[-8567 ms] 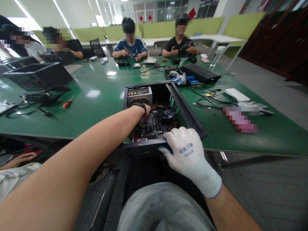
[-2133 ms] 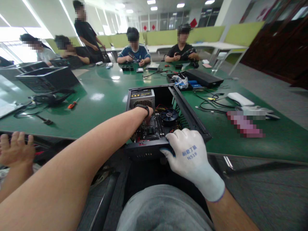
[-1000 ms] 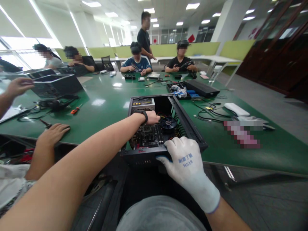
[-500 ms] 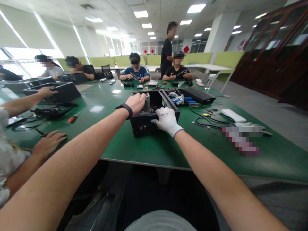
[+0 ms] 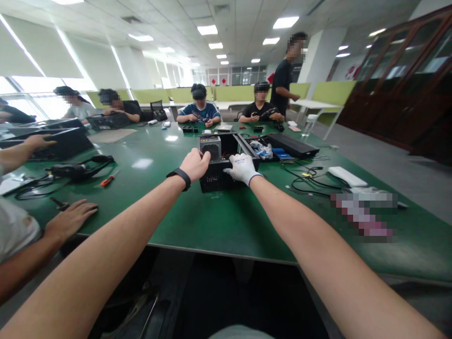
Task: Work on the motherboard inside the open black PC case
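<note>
An opened black computer case (image 5: 219,180) lies on the green table in front of me, its inside facing up. A grey power supply (image 5: 211,147) sits in its left part, with a fan grille showing. My left hand (image 5: 195,165), bare with a black wristband, has its fingers closed at the case's near left corner, just beside the power supply. My right hand (image 5: 243,168), in a white work glove, grips the near wall, thumb outside and fingers over the top edge. The fingertips of both hands are partly hidden.
Black cables (image 5: 305,179) and a white box (image 5: 347,176) lie to the right. Behind the case are a black panel (image 5: 291,143) and gloves (image 5: 263,149). An orange screwdriver (image 5: 107,181) and a co-worker's hand (image 5: 72,217) are at left. Other people sit across the table.
The case has shifted slightly away from me. My left hand has moved from atop the power supply to the near left corner. A standing person has walked right.
</note>
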Tool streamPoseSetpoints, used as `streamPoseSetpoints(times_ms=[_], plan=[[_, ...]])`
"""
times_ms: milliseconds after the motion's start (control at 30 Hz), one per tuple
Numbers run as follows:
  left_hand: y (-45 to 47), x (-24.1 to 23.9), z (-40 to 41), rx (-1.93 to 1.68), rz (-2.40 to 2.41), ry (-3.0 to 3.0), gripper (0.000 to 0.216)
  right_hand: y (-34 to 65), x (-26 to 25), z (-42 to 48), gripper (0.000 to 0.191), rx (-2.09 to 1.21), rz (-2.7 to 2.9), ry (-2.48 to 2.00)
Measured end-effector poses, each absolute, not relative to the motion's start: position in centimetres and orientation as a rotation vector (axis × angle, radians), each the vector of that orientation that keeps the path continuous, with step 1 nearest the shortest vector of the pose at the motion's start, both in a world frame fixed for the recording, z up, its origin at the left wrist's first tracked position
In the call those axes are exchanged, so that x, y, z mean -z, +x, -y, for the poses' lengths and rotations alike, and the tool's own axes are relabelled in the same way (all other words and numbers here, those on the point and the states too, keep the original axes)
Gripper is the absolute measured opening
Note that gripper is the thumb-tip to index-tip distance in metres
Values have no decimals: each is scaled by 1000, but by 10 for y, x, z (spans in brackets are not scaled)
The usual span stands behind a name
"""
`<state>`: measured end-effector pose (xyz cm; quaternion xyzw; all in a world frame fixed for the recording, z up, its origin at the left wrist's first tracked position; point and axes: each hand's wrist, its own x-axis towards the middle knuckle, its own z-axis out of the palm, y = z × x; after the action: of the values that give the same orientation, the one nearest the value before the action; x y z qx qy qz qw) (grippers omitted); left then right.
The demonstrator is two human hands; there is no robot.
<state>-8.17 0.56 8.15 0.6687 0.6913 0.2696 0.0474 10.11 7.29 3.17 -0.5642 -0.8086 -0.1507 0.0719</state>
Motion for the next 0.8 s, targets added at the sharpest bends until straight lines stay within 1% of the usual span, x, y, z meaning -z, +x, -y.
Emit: streamPoseSetpoints(times_ms=[167,267,333,433,600,800], plan=[[-84,-85,-7,-793,-2047,2193,42,108,-27,-45,47,434,2438,-1657],[-81,-91,-5,-672,-2026,2270,42,115,-25,-18,51,425,2443,-1614],[-77,-92,-3,-564,-2001,2317,45,120,-23,5,49,433,2436,-1592],[-67,-88,0,-352,-1951,2405,47,128,-20,42,44,455,2418,-1573],[-45,-73,6,113,-1864,2525,46,138,-17,107,39,466,2405,-1548],[-13,-63,26,560,-1810,2492,44,151,-17,177,32,381,2403,-1492]])
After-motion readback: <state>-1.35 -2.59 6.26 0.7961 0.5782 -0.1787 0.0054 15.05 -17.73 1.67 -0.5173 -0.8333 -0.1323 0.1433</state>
